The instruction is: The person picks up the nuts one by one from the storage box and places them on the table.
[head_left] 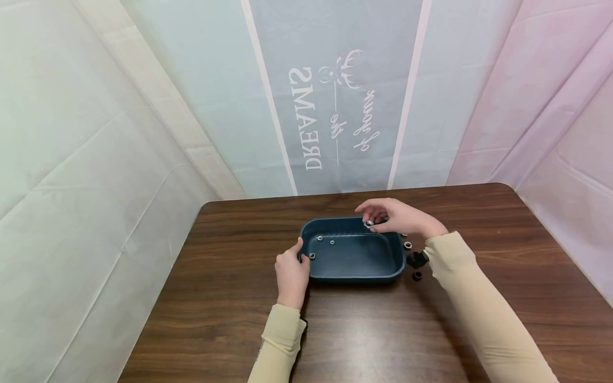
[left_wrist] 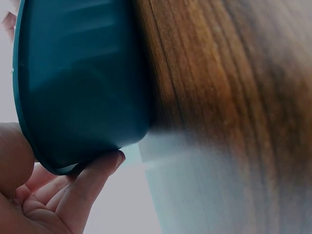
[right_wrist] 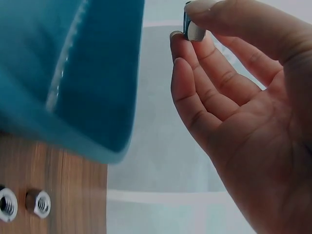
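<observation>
My right hand (head_left: 390,214) pinches a shiny metal nut (head_left: 368,224) between thumb and fingertips, above the far right part of a dark teal tray (head_left: 356,277). In the right wrist view the nut (right_wrist: 196,31) appears side-on at the fingertips. At the tray's left end, my left hand (head_left: 292,274) grips the rim. The left wrist view has its thumb and fingers on either side of the tray's wall (left_wrist: 87,87). Inside the tray, toward the left, lie three small nuts: one by the left thumb (head_left: 312,256), and two smaller nuts (head_left: 326,240) farther back.
Right of the tray, more nuts lie on the brown wooden table (head_left: 230,298), including a silver nut (head_left: 408,245) and a dark one (head_left: 417,276). The right wrist view shows two nuts (right_wrist: 38,203) there. A printed cloth (head_left: 335,133) hangs behind the table.
</observation>
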The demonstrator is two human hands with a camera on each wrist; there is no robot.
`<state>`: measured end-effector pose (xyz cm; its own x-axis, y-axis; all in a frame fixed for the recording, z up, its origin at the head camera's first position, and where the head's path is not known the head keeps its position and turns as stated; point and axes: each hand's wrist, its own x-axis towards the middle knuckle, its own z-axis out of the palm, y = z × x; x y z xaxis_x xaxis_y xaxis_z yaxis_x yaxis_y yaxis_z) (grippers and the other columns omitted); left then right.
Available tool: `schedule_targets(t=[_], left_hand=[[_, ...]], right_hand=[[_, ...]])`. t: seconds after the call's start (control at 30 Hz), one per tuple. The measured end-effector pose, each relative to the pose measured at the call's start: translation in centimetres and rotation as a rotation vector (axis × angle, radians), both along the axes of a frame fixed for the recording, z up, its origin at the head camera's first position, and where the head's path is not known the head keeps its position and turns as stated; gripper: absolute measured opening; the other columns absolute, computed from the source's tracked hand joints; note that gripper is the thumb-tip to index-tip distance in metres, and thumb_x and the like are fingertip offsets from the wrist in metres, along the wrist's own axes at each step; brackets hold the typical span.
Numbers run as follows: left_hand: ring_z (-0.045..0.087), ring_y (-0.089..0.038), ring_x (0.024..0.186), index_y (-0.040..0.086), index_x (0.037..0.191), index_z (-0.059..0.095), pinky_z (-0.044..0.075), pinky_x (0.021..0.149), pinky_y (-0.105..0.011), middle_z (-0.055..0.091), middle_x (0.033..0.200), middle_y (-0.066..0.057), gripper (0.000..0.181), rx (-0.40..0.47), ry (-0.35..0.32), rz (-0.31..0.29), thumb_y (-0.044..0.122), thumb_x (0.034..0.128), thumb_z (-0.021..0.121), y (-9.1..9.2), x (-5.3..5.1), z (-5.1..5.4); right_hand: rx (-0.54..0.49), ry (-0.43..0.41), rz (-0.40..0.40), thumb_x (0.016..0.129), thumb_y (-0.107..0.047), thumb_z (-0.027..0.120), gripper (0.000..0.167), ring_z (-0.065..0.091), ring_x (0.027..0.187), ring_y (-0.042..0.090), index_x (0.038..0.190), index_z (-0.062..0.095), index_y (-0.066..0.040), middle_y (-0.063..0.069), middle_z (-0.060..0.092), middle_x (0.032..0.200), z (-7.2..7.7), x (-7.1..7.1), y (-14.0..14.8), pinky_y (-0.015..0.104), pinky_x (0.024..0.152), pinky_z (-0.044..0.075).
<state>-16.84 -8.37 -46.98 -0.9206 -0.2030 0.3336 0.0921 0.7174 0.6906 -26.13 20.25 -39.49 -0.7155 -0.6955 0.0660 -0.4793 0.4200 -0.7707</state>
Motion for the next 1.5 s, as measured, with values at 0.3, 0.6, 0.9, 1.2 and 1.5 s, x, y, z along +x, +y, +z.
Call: schedule_targets(t=[0.3, 0.6, 0.9, 1.2, 1.5], left_hand=[[0.023, -0.008, 0.034, 0.006, 0.125, 0.065, 0.029, 0.038, -0.024, 0.069, 0.099, -0.02, 0.043, 0.015, -0.017, 0.001, -0.003, 0.0833, 0.066, 0.0, 0.1, 0.0], [0.022, -0.007, 0.035, 0.006, 0.125, 0.065, 0.028, 0.038, -0.024, 0.069, 0.093, -0.019, 0.043, 0.012, -0.014, 0.001, -0.003, 0.0831, 0.065, -0.1, 0.1, 0.1], [0.022, -0.007, 0.034, 0.007, 0.125, 0.064, 0.028, 0.038, -0.024, 0.069, 0.095, -0.02, 0.043, 0.003, -0.016, 0.0, -0.003, 0.0832, 0.065, -0.1, 0.0, 0.0], [0.024, -0.008, 0.035, 0.007, 0.125, 0.064, 0.029, 0.038, -0.024, 0.069, 0.102, -0.019, 0.043, 0.006, -0.02, -0.004, -0.003, 0.0834, 0.066, 0.0, -0.1, 0.2], [0.025, -0.009, 0.035, 0.007, 0.125, 0.064, 0.03, 0.038, -0.024, 0.068, 0.104, -0.02, 0.043, 0.005, -0.022, 0.0, -0.002, 0.0834, 0.066, 0.0, 0.0, 0.1]], right_hand=[[-0.027, -0.019, -0.068, 0.086, 0.004, 0.066, 0.046, 0.058, 0.093, 0.024, 0.129, 0.054, -0.009, 0.012, 0.061, 0.104, -0.3, 0.2, 2.5, 0.035, 0.083, 0.05], [-0.034, -0.003, -0.107, 0.085, 0.004, 0.066, 0.047, 0.059, 0.091, 0.023, 0.129, 0.053, -0.007, 0.011, 0.061, 0.102, -1.3, 0.0, 5.3, 0.03, 0.081, 0.05], [0.004, 0.016, -0.186, 0.086, 0.006, 0.064, 0.044, 0.058, 0.09, 0.024, 0.127, 0.054, -0.006, 0.01, 0.06, 0.1, -3.2, -0.1, 7.3, 0.031, 0.08, 0.05], [-0.001, 0.033, -0.227, 0.082, 0.009, 0.067, 0.046, 0.057, 0.087, 0.023, 0.126, 0.053, 0.005, 0.013, 0.061, 0.098, -5.2, -0.3, 9.4, 0.026, 0.076, 0.05], [0.044, 0.056, -0.272, 0.082, 0.011, 0.066, 0.044, 0.057, 0.085, 0.023, 0.124, 0.054, 0.006, 0.013, 0.06, 0.095, -6.7, -0.2, 10.6, 0.026, 0.074, 0.05]])
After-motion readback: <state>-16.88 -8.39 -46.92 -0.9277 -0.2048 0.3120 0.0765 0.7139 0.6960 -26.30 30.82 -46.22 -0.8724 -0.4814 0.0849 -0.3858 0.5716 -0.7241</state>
